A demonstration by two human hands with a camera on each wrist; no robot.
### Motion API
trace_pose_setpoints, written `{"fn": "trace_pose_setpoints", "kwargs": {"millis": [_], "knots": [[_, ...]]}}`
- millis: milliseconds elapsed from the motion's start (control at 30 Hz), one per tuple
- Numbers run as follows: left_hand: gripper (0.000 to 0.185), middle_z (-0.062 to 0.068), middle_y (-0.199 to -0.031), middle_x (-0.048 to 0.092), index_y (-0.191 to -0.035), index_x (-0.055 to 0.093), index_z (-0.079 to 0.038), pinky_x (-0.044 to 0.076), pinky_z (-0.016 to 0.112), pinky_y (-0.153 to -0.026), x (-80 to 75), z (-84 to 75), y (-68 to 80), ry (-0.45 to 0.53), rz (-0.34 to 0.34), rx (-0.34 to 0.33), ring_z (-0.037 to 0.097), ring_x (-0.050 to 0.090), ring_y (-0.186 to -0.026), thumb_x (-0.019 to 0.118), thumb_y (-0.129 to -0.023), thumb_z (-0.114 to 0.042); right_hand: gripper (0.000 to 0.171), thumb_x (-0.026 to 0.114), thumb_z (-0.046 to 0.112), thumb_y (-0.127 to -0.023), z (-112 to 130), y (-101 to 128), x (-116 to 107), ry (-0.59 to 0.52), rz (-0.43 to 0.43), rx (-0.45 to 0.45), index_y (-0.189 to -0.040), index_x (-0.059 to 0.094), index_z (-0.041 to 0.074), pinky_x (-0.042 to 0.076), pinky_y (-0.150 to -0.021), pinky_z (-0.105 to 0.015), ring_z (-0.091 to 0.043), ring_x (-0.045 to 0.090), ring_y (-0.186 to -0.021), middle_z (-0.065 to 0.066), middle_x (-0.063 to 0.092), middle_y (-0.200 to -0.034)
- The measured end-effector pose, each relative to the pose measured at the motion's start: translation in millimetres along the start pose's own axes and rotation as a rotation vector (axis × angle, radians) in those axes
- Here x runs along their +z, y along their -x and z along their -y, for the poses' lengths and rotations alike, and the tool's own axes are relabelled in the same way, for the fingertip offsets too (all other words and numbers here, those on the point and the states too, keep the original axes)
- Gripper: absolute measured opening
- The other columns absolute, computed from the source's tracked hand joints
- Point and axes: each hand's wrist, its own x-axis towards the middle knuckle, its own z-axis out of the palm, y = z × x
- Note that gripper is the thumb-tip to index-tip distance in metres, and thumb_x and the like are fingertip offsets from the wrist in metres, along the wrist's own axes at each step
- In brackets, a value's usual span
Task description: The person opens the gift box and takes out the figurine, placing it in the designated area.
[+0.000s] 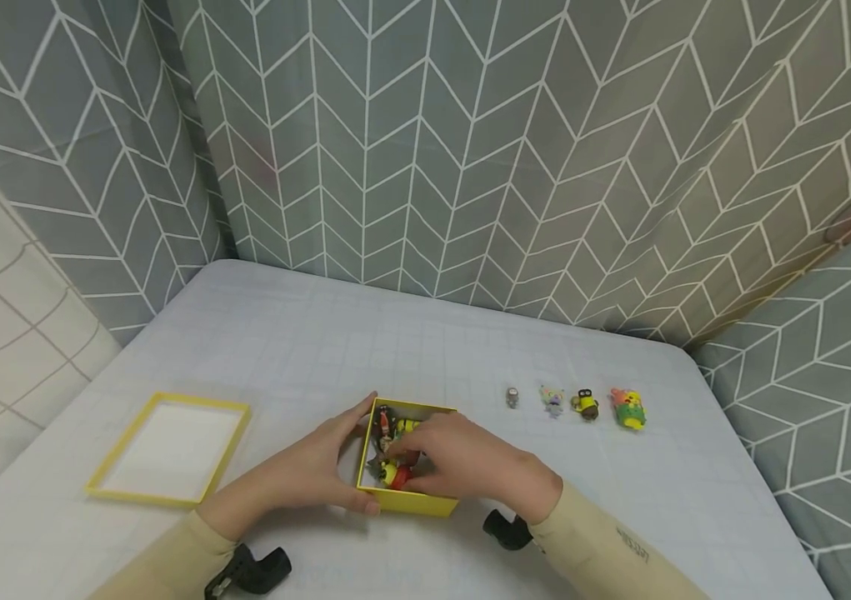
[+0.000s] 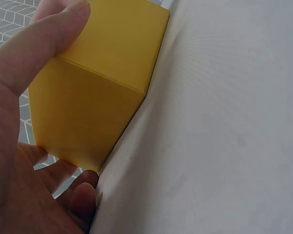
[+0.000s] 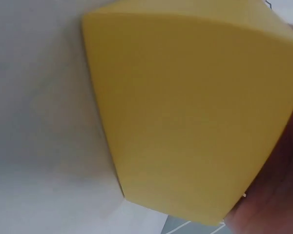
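Observation:
A small yellow box [image 1: 413, 502] stands on the white table [image 1: 305, 350], with several small toy figures [image 1: 393, 427] inside. My left hand [image 1: 353, 457] grips its left side, thumb at the near corner and fingers at the far corner; the left wrist view shows the thumb [image 2: 44, 44] on the box wall [image 2: 102, 83]. My right hand [image 1: 425, 462] reaches into the box from the right, fingers down among the figures by a red one [image 1: 398, 477]. Whether it pinches one is hidden. The right wrist view shows only the box's outer wall [image 3: 185, 112] and a bit of palm [image 3: 278, 195].
A row of small figures stands right of the box: a grey one [image 1: 513, 397], a pale one [image 1: 553, 401], a yellow-brown one [image 1: 586, 404] and a pink-green one [image 1: 628, 408]. The yellow lid [image 1: 170, 450] lies to the left. Patterned curtains [image 1: 470, 150] close off the back and sides.

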Motion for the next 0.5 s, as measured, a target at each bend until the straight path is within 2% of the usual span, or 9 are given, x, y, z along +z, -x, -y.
{"fn": "trace_pose_setpoints", "kwargs": {"millis": [133,267,400,500], "knots": [[0.141,0.003,-0.149,0.041,-0.161,0.008,-0.022,0.023,0.055,-0.114,0.6,-0.3,-0.2,0.008,0.000,0.002,0.023,0.030,-0.141,0.090,-0.054,-0.062,0.020,0.075,0.025,-0.089,-2.4,-2.3,-2.3,-0.014,0.038,-0.001,-0.109,0.074,0.020,0.045,-0.074,-0.011,0.002,0.058,-0.081,0.020,0.065,-0.091],[0.140,0.003,-0.150,0.040,-0.161,0.008,-0.022,0.024,0.054,-0.114,0.5,-1.2,-0.1,0.009,0.003,0.006,0.023,0.033,-0.139,0.090,-0.054,-0.063,0.017,0.072,0.023,-0.090,-3.2,-1.6,-2.5,0.007,0.029,-0.006,-0.107,0.073,0.019,0.044,-0.068,-0.011,-0.001,0.055,-0.072,0.020,0.062,-0.086],[0.140,0.004,-0.154,0.035,-0.161,0.007,-0.022,0.025,0.054,-0.114,-0.4,-0.9,0.7,-0.003,0.006,0.015,0.022,0.033,-0.139,0.088,-0.055,-0.066,0.029,0.070,0.021,-0.092,-4.3,-0.7,-2.4,0.086,0.016,-0.098,-0.121,0.069,0.020,0.039,-0.060,-0.010,-0.001,0.047,-0.064,0.021,0.057,-0.078],[0.140,0.004,-0.155,0.033,-0.161,0.007,-0.023,0.026,0.054,-0.114,-0.5,0.0,1.5,-0.004,0.004,0.009,0.023,0.032,-0.140,0.087,-0.055,-0.066,0.036,0.068,0.020,-0.094,-3.8,-2.1,-4.0,0.195,0.050,-0.161,-0.129,0.065,0.026,0.036,-0.058,-0.013,-0.004,0.041,-0.062,0.021,0.054,-0.073]]}}
